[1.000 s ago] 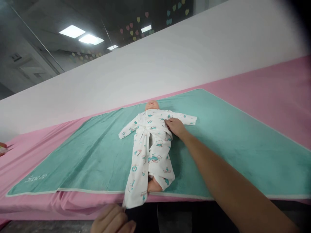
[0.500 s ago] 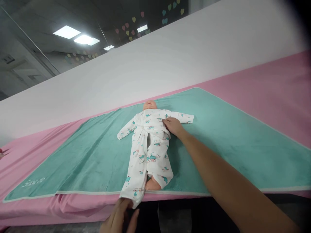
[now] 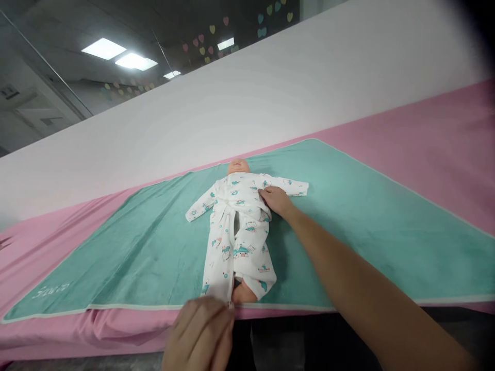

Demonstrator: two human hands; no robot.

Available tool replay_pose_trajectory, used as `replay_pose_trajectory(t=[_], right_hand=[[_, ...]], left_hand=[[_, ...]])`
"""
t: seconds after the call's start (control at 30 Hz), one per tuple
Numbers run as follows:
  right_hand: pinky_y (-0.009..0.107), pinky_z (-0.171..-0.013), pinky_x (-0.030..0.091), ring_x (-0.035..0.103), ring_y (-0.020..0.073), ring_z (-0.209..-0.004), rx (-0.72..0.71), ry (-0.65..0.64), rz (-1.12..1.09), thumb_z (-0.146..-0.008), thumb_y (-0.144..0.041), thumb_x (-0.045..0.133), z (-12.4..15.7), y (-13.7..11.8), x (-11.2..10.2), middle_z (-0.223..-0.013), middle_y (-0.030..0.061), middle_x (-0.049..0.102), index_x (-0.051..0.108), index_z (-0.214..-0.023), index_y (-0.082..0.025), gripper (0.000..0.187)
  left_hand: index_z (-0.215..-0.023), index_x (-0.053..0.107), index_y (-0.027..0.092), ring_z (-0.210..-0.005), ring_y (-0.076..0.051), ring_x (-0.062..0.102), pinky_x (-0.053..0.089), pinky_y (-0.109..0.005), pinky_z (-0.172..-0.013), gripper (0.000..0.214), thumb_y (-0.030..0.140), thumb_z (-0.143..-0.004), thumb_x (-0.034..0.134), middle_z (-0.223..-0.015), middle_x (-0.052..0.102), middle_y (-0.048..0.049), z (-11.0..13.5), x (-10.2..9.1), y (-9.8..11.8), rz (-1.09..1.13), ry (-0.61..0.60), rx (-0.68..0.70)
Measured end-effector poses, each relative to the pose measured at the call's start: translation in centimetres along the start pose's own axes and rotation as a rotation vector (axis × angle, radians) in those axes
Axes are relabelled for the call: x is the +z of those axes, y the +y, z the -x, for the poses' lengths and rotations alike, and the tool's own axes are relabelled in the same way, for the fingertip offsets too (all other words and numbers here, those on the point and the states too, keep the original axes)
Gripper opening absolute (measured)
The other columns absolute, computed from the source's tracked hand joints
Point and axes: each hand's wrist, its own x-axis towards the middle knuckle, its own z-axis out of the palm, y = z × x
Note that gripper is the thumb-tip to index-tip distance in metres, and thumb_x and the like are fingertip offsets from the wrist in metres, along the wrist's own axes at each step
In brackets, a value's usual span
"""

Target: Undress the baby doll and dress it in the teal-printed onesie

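A baby doll (image 3: 238, 166) lies on its back on a teal towel (image 3: 348, 221), dressed in a white printed romper (image 3: 237, 232). My right hand (image 3: 275, 200) rests on the romper's chest, fingers curled and pressing the cloth. My left hand (image 3: 201, 332) is at the near edge, fingers closed on the end of the romper's left trouser leg. One bare doll foot (image 3: 243, 294) shows beside that hand, sticking out of the other leg.
The towel lies on a pink sheet (image 3: 436, 144) over a long bed or table. A white wall (image 3: 270, 98) runs behind it. The near edge of the bed drops to dark floor below my arms.
My left hand has moved up from below the edge to the doll's feet, carrying the hanging trouser leg end back onto the towel. My right hand has stayed on the chest.
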Motion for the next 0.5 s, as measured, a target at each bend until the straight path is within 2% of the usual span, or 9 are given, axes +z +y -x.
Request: replay_pose_trajectory(t=[0.1,0.2,0.37,0.43,0.5], right_hand=[[0.026,-0.057,0.028,0.047,0.0152,-0.062,-0.003,-0.013,-0.017,-0.084,-0.042,0.038,0.1,-0.1,-0.2,-0.058,0.0022,0.053,0.044,-0.051,-0.019,0.040],[0.026,-0.057,0.030,0.048,0.0150,-0.062,-0.009,-0.029,-0.035,-0.084,-0.042,0.038,0.0,0.0,-0.3,-0.058,0.0019,0.055,0.046,-0.052,-0.019,0.040],[0.026,-0.057,0.031,0.049,0.0151,-0.061,-0.011,-0.049,-0.057,-0.084,-0.043,0.038,-0.1,0.3,-0.3,-0.058,0.0017,0.057,0.048,-0.053,-0.019,0.040],[0.026,-0.057,0.031,0.049,0.0149,-0.060,-0.012,-0.054,-0.062,-0.084,-0.043,0.038,-0.2,0.4,-0.2,-0.057,0.0016,0.056,0.048,-0.052,-0.019,0.041],[0.026,-0.057,0.031,0.049,0.0148,-0.060,-0.015,-0.058,-0.064,-0.084,-0.043,0.038,-0.2,0.4,-0.2,-0.057,0.0015,0.056,0.048,-0.052,-0.019,0.041]], left_hand=[[-0.105,0.057,0.018,-0.089,-0.019,0.058,0.047,-0.033,-0.077,0.024,0.013,-0.083,0.052,-0.097,0.063,-0.0080,-3.3,0.7,-0.2,-0.018,-0.136,-0.083],[-0.108,0.057,0.019,-0.095,-0.021,0.056,0.045,-0.034,-0.076,0.025,0.018,-0.084,0.051,-0.101,0.062,-0.0075,-5.0,1.6,-0.8,-0.132,-0.234,-0.133],[-0.112,0.054,0.022,-0.098,-0.022,0.054,0.042,-0.033,-0.073,0.031,0.014,-0.082,0.051,-0.099,0.063,-0.0046,-5.3,2.1,-1.6,-0.194,-0.317,-0.128],[-0.104,0.056,0.020,-0.092,-0.021,0.054,0.040,-0.033,-0.072,0.022,0.016,-0.083,0.051,-0.093,0.063,-0.0044,-5.0,2.2,-1.6,-0.196,-0.313,-0.148],[-0.086,0.056,0.018,-0.079,-0.019,0.053,0.037,-0.031,-0.067,0.006,0.019,-0.084,0.051,-0.078,0.060,-0.0032,-4.6,2.3,-1.6,-0.209,-0.254,-0.193]])
